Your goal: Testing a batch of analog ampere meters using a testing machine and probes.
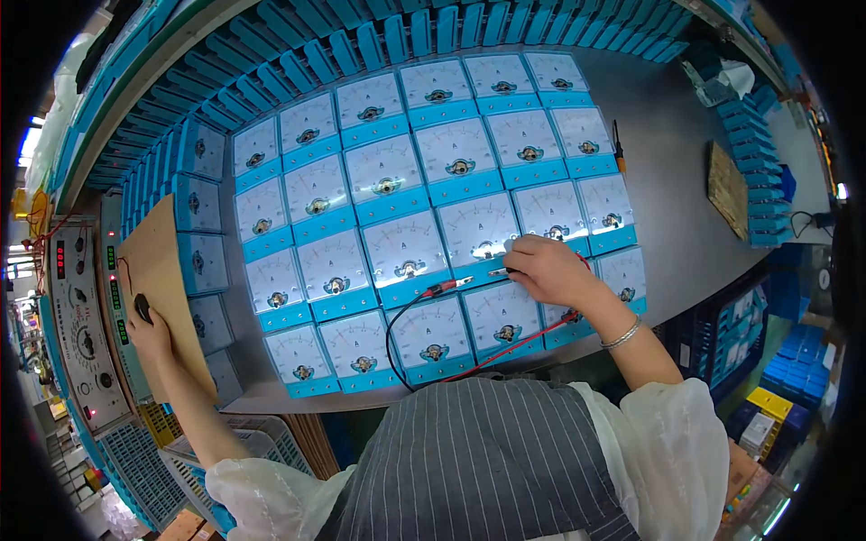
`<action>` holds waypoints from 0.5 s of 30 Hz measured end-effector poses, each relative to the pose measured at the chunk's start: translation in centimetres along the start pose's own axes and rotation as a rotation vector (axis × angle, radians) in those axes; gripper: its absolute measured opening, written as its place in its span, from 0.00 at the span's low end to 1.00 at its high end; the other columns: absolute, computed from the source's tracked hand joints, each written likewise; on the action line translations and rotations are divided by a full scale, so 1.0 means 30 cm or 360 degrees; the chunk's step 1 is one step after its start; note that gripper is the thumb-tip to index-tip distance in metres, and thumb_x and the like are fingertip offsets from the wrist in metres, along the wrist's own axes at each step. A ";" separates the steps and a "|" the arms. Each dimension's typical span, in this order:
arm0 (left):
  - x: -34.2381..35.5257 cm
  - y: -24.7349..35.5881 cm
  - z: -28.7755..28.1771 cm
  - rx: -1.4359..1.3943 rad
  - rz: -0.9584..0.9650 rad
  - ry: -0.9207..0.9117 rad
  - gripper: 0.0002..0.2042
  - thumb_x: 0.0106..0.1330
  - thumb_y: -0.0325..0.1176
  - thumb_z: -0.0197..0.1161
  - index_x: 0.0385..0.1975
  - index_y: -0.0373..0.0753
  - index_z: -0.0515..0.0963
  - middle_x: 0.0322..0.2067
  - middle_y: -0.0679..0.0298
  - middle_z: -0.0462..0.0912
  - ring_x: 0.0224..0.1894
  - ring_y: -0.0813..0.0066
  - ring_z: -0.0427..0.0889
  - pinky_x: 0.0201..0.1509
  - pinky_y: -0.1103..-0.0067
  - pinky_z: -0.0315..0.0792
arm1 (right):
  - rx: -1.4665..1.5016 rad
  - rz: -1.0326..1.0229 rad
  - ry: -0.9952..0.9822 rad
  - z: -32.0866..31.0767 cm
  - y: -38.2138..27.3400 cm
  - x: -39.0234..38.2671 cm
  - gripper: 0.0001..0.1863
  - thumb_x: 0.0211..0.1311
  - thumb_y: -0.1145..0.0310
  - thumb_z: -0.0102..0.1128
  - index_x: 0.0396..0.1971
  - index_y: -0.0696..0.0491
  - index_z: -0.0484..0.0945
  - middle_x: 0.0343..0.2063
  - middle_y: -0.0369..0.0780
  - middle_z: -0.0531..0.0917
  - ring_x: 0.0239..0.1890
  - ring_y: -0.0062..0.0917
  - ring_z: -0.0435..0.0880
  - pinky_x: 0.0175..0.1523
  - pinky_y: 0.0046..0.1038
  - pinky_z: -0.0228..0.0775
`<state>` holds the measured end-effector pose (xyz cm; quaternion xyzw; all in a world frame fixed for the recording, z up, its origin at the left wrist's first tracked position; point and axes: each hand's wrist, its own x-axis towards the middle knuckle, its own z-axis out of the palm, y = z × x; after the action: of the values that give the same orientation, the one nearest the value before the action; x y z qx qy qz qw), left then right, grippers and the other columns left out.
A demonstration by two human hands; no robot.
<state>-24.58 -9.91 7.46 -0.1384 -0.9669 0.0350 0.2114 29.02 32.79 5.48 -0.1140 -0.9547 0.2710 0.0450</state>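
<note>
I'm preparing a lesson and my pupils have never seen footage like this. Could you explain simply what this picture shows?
There is no robot here: a person works bare-handed. The one picture comes from a wide fisheye camera on their head, looking down, so straight edges look bent.

On the grey bench lie rows of white-faced meters with blue lower edges. More blue units stand along the far side.

The left hand touches a dark oval object at a brown board. The right hand pinches a small metal-tipped piece over the meters; the fingers hide most of it. Nearby are a red clip with a black wire and a red wire. A control panel stands at left.
</note>
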 end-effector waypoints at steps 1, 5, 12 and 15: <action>0.009 0.000 -0.001 0.0011 0.0026 -0.0003 0.25 0.60 0.46 0.51 0.57 0.45 0.61 0.52 0.48 0.62 0.49 0.49 0.67 0.52 0.62 0.65 | 0.0001 0.0005 0.0000 0.001 0.002 0.001 0.05 0.44 0.74 0.58 0.23 0.55 0.71 0.24 0.39 0.72 0.31 0.33 0.75 0.33 0.32 0.69; 0.012 0.029 0.006 0.0024 0.0043 0.0016 0.23 0.60 0.42 0.52 0.55 0.46 0.63 0.50 0.47 0.64 0.49 0.49 0.68 0.51 0.63 0.66 | -0.0031 -0.0016 0.0012 0.004 0.007 0.000 0.05 0.44 0.74 0.58 0.22 0.54 0.70 0.24 0.39 0.72 0.31 0.32 0.75 0.33 0.31 0.69; 0.018 -0.061 -0.004 -0.0413 -0.0001 0.0095 0.27 0.59 0.52 0.51 0.58 0.52 0.59 0.54 0.46 0.57 0.54 0.48 0.60 0.54 0.61 0.61 | -0.0032 -0.0025 -0.0020 0.001 0.003 -0.001 0.07 0.43 0.75 0.59 0.25 0.54 0.72 0.26 0.39 0.73 0.32 0.33 0.75 0.33 0.31 0.69; -0.034 0.029 -0.037 -0.0266 -0.0054 0.0460 0.29 0.59 0.58 0.47 0.59 0.57 0.57 0.58 0.46 0.51 0.58 0.48 0.52 0.57 0.58 0.53 | -0.0041 -0.0015 -0.0039 -0.011 0.000 0.004 0.05 0.44 0.74 0.58 0.23 0.54 0.71 0.26 0.40 0.73 0.33 0.32 0.75 0.35 0.31 0.69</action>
<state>-23.02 -9.36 7.96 -0.1427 -0.9282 -0.0694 0.3365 28.96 32.98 5.76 -0.1068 -0.9592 0.2598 0.0331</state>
